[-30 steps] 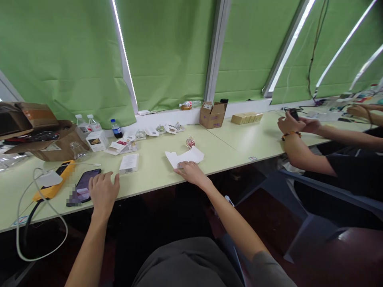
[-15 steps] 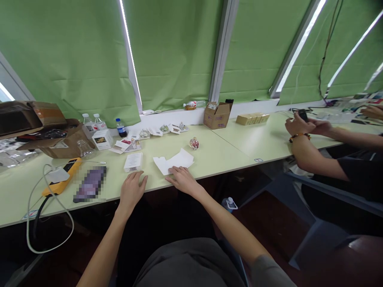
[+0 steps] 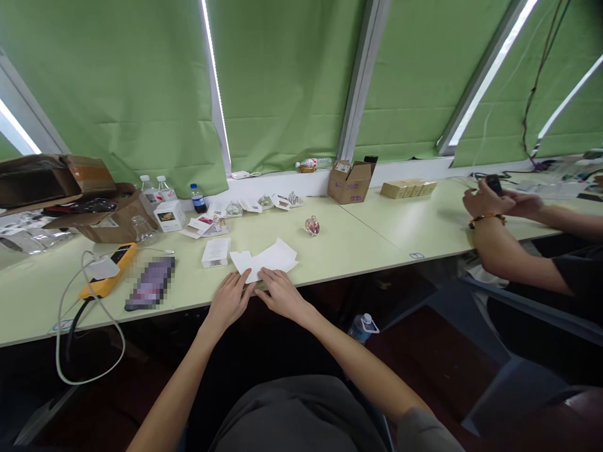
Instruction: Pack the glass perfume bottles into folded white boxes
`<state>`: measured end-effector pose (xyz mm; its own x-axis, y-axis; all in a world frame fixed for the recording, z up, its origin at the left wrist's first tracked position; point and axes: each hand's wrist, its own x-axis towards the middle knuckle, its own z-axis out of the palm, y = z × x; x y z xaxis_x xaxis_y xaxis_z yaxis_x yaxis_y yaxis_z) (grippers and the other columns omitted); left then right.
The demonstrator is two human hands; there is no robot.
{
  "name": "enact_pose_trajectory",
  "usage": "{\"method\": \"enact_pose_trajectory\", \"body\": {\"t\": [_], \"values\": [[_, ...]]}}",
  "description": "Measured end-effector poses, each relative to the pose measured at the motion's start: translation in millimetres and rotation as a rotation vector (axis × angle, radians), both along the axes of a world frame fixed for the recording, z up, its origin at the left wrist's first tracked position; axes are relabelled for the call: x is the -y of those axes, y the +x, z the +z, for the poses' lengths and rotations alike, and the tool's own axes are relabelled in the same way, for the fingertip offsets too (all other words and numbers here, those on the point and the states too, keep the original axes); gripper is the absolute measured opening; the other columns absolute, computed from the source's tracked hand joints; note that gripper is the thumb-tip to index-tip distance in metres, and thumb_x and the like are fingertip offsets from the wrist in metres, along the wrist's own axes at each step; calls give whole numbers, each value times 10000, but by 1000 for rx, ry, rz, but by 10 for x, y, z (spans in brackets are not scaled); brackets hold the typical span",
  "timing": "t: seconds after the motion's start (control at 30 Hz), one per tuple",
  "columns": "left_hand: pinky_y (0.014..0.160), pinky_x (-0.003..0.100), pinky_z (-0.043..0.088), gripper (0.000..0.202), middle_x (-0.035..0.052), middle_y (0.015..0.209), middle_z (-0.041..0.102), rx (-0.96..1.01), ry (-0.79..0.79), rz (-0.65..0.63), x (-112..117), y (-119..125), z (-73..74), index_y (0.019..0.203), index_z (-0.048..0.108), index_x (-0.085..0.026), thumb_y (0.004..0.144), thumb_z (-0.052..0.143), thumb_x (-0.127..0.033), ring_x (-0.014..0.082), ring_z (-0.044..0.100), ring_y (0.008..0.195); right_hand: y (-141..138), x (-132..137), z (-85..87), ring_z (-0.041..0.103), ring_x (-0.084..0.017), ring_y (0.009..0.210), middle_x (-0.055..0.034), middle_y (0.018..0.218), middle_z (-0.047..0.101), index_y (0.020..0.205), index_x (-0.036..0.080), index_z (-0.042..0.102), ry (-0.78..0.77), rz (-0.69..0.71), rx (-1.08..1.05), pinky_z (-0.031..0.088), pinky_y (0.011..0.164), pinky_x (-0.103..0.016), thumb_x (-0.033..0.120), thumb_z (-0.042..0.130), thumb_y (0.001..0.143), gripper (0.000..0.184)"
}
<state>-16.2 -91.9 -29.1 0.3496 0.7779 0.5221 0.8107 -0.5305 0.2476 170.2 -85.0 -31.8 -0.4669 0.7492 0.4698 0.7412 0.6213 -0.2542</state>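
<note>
A creased white sheet of paper or thin card (image 3: 271,257) lies near the table's front edge, its corners raised. My left hand (image 3: 230,296) rests at its lower left, fingers stretched out and touching or almost touching the edge. Flat on the near edge are the fingers of my right hand (image 3: 282,295), thumb spread toward my left thumb. Neither hand grips anything that I can see. Beyond the sheet, to the right, sits a small pinkish faceted glass bottle (image 3: 312,225). A white box (image 3: 216,252) with a barcode lies left of the sheet.
Left on the table (image 3: 358,251) are a blurred-out phone (image 3: 149,282), a yellow power strip (image 3: 108,273) with looping cable, and cardboard boxes (image 3: 113,220). Opened packs with glass pieces (image 3: 233,209) line the back, near a brown carton (image 3: 349,183). A co-worker's hands (image 3: 490,199) hold a dark object.
My left hand has moved right from beside the white box to the sheet's left edge. The sheet has shifted slightly left with my right hand. The view has turned slightly left.
</note>
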Motion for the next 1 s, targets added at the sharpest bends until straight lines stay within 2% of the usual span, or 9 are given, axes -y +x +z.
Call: {"method": "enact_pose_trajectory", "body": {"t": [0.13,0.3,0.47,0.6,0.7,0.77,0.87,0.93,1.0], "values": [[955,384,442,435,101,1230,610,110,-79,47,-9,-30,20,1292,512,-201,938,389,-422,250,561,1149,-4,-6,18,509,-271,1213,-150,1303,558,1274,138,532,-52,71,-82,378,1014,-412,400,484,923,440],[916,373,462,427,91,1199,632,273,-144,93,-2,-46,52,1233,563,-210,911,433,-458,246,605,1074,81,-88,99,579,-241,1129,-104,1188,644,1160,169,622,-95,94,-201,420,973,-363,410,459,937,366],[825,354,504,450,97,1129,657,493,-176,132,-29,-93,83,1220,568,-199,857,529,-463,232,648,933,249,-200,151,610,-244,1073,-105,1101,679,1075,173,662,-79,17,-218,441,946,-367,361,467,932,307],[737,329,538,462,90,1097,648,715,-240,145,-63,-119,91,1231,553,-202,833,573,-437,200,675,792,380,-288,147,552,-274,1162,-137,1187,632,1125,158,644,-60,-87,-242,421,988,-410,337,509,901,317],[697,325,566,466,101,1179,591,896,-276,135,-73,-110,96,1235,543,-202,822,597,-410,190,691,755,436,-332,142,497,-284,1221,-147,1270,575,1195,160,599,-71,-137,-319,428,987,-429,309,536,874,359],[707,339,583,462,106,1232,554,974,-270,120,-65,-93,110,1228,542,-202,813,613,-394,182,694,753,450,-343,146,556,-260,1138,-133,1258,583,1237,184,559,-122,-124,-417,480,916,-405,307,535,868,390],[763,366,596,532,106,1248,553,1060,-228,53,-34,-50,144,1285,484,-216,801,640,-374,203,685,868,450,-343,160,652,-187,835,-103,1133,643,1298,208,483,-241,-89,-594,534,720,-326,334,520,869,448],[792,388,596,697,105,1224,584,1138,-221,-18,-10,-13,166,1398,328,-247,795,658,-357,223,663,970,443,-341,170,629,-151,645,-75,961,681,1277,191,487,-310,-94,-677,512,591,-283,351,519,861,447],[809,414,593,856,106,1176,623,1215,-237,-49,6,21,179,1462,158,-257,787,676,-344,228,657,994,436,-343,179,576,-134,520,-32,744,660,1130,160,572,-385,-81,-724,463,499,-256,372,527,845,358]]}}
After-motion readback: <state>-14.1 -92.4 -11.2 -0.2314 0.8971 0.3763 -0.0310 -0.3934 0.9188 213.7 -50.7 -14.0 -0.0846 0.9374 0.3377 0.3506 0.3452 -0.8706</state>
